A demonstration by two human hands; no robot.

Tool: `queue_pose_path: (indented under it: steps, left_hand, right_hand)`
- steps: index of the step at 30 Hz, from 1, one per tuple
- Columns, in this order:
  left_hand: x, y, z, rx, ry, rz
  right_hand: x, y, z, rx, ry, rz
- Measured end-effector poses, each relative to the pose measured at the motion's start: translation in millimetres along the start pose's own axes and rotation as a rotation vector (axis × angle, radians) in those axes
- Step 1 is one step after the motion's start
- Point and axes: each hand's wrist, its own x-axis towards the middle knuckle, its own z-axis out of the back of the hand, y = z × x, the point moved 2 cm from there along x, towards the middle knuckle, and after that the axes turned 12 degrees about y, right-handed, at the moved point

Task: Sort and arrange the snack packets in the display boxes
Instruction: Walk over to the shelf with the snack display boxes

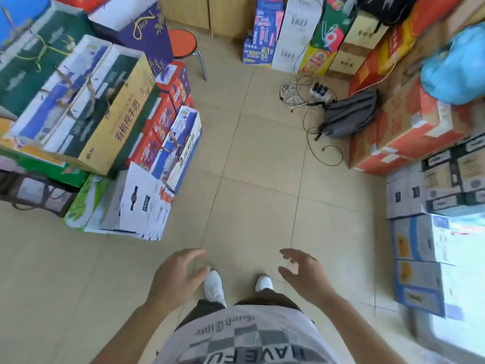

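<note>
I stand on a beige tiled floor [262, 158] looking down at my white shoes [215, 287]. My left hand [175, 277] and my right hand [304, 274] hover in front of my waist, fingers loosely spread, both holding nothing. No snack packet or display box shows plainly. Stacked printed cartons [86, 109] rise at the left, well ahead of my left hand.
Orange and brown cartons [409, 127] and blue-white boxes [417, 261] line the right side. A grey bag [349, 114], a power strip [320, 91] and loose cables lie on the floor ahead. A red stool [183, 46] stands at the back, with more boxes [294, 32] behind it.
</note>
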Motion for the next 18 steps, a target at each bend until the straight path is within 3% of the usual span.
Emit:
queue_pose_path:
  steps: [9, 18]
  left_hand:
    - [80, -5, 59, 0.043, 0.053, -0.032]
    - [185, -57, 111, 0.019, 0.042, 0.075]
  right_hand:
    - [41, 8, 28, 0.058, 0.01, -0.121]
    - [162, 28, 141, 0.031, -0.005, -0.023]
